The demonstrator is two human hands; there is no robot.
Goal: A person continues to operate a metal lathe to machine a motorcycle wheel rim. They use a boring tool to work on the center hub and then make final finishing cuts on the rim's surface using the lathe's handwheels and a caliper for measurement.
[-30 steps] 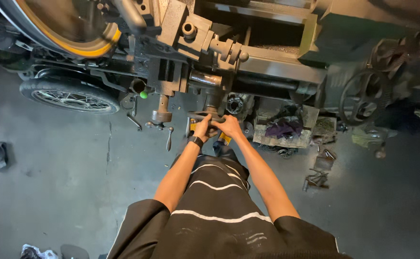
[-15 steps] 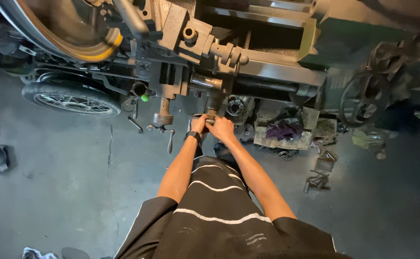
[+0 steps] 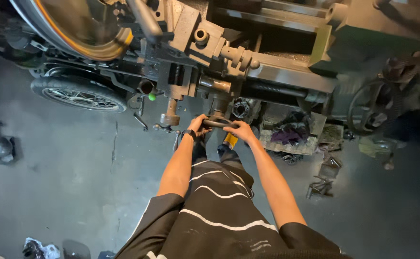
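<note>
At the centre of the frame, just below the lathe (image 3: pixel 277 72), both hands close on a dark handwheel (image 3: pixel 218 123) that sticks out from the machine's front. Left hand (image 3: pixel 199 125) grips the wheel's left rim, fingers curled round it, a black watch (image 3: pixel 189 134) on the wrist. Right hand (image 3: pixel 241 130) holds the right rim the same way, fingers wrapped over the top edge. So the wheel lies between the two hands, touching both, with its rim showing as a short dark bar from one set of knuckles to the other.

Above the wheel a short shaft runs up into the grey carriage (image 3: pixel 190 33). To the upper left a large chuck (image 3: pixel 75 24) with an orange edge fills the corner, and below it a spoked tyre (image 3: pixel 78 93) lies by the concrete floor (image 3: pixel 51 192). A green knob (image 3: pixel 152 96) sits left of the hands. Right of them, a tray of scrap (image 3: pixel 291 136) rests under the bed, and loose metal pieces (image 3: pixel 322 184) lie on the floor lower right.
</note>
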